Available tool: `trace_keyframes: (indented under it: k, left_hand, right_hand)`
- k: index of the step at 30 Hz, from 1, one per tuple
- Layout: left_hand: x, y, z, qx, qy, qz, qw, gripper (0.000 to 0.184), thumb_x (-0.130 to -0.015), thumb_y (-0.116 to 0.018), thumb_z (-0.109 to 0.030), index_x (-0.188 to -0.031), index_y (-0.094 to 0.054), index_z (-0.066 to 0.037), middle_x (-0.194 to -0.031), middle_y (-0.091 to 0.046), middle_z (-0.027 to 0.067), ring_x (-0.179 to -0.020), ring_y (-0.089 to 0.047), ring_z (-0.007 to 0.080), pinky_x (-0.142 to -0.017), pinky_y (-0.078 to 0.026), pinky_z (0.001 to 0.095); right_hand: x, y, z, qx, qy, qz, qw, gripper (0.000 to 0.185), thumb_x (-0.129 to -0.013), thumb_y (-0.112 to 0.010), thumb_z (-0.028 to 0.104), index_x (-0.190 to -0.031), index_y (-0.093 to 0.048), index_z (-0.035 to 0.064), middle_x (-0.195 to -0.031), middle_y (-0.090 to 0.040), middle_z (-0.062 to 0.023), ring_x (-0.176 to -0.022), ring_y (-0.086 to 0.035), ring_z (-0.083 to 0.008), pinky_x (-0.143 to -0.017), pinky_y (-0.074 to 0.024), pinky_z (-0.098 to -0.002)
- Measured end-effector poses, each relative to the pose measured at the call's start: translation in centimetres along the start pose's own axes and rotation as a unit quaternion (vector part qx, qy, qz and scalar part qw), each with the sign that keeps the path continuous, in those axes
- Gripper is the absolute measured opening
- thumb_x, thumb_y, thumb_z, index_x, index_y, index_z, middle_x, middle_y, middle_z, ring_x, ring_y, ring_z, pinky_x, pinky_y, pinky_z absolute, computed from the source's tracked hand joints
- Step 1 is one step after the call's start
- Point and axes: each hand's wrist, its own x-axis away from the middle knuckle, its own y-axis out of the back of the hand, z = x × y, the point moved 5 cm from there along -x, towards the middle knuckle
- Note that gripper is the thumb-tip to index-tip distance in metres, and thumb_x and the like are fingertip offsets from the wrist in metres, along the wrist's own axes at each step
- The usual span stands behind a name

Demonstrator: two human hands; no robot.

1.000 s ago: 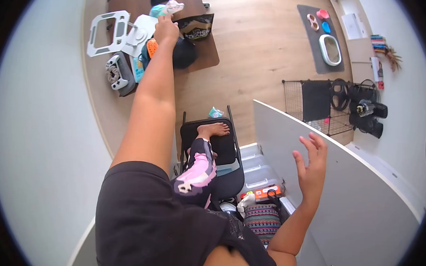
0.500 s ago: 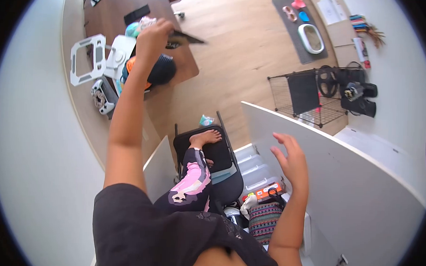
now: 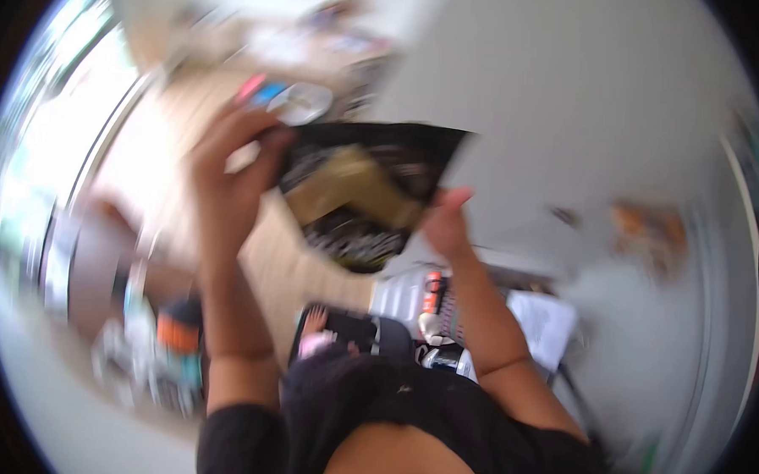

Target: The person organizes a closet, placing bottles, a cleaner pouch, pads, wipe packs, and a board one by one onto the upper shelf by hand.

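Note:
A black pouch (image 3: 352, 193) with gold panels hangs in front of me, blurred by motion; its printing cannot be read. My left hand (image 3: 235, 159) pinches its upper left corner between thumb and fingers. At the pouch's lower right edge is my right hand (image 3: 448, 227), thumb showing and the other fingers hidden behind the pouch. It appears to grip that edge. Below the pouch, my bare foot (image 3: 315, 321) rests on a black step or chair seat (image 3: 354, 325).
Clear plastic drawers (image 3: 394, 295) and packed items, among them an orange box (image 3: 432, 290), stand below my right arm. A grey-white panel (image 3: 520, 116) fills the right side. At lower left is a blurred desk area with an orange and black item (image 3: 179, 326).
My view has swung to the right, away from the desk. The left hand has brought the black pouch in front of me, and my right hand, open and empty before, is now at it.

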Motion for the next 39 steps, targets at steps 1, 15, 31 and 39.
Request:
trace_keyframes:
  k: [1,15,31,39]
  left_hand:
    - [-1.4,-1.4,-2.1,-0.009,-0.05,0.006,0.999,0.01,-0.077,-0.06,0.005,-0.086,-0.061,0.002,-0.08,-0.055,0.0048,-0.076,-0.055,0.0126,-0.067,-0.045,0.0234]
    - [-8.0,-14.1,-18.6,0.361,-0.275,-0.044,0.89,0.059,-0.079,-0.067,-0.03,-0.127,-0.042,-0.006,-0.123,-0.052,0.0153,-0.115,-0.051,0.0294,-0.099,-0.036,0.0428]
    - [-9.4,-17.9,-10.6,0.44,-0.104,0.092,0.887,0.024,-0.087,-0.055,-0.023,-0.1,-0.057,-0.004,-0.107,-0.054,0.0077,-0.102,-0.052,0.0191,-0.097,-0.037,0.0351]
    - [-7.9,-18.6,-8.7,0.403,-0.088,0.157,0.897,0.013,-0.088,-0.051,-0.016,-0.087,-0.055,-0.004,-0.092,-0.053,0.0038,-0.09,-0.049,0.0136,-0.085,-0.037,0.0265]
  right_hand:
    - [1.2,-1.4,4.1,0.078,0.014,-0.028,0.996,0.047,-0.092,-0.05,0.035,-0.124,-0.048,0.0004,-0.112,-0.058,-0.0056,-0.101,-0.053,-0.0126,-0.086,-0.0422,-0.0287]
    - [18.0,6.0,45.5,0.505,0.234,-0.644,0.525,0.046,-0.088,-0.054,0.048,-0.083,-0.059,0.0024,-0.068,-0.054,-0.0048,-0.064,-0.049,-0.0145,-0.065,-0.0416,-0.0325]
    - [23.7,15.4,63.5,0.58,0.151,-0.746,0.292,0.046,-0.09,-0.052,0.03,-0.111,-0.053,-0.0119,-0.109,-0.058,-0.0249,-0.1,-0.057,-0.0305,-0.084,-0.043,-0.0353]
    - [17.4,10.0,57.7,0.725,0.158,-0.619,0.257,0.034,-0.091,-0.049,0.028,-0.095,-0.056,-0.0042,-0.09,-0.06,-0.027,-0.087,-0.057,-0.0412,-0.075,-0.0441,-0.0416]
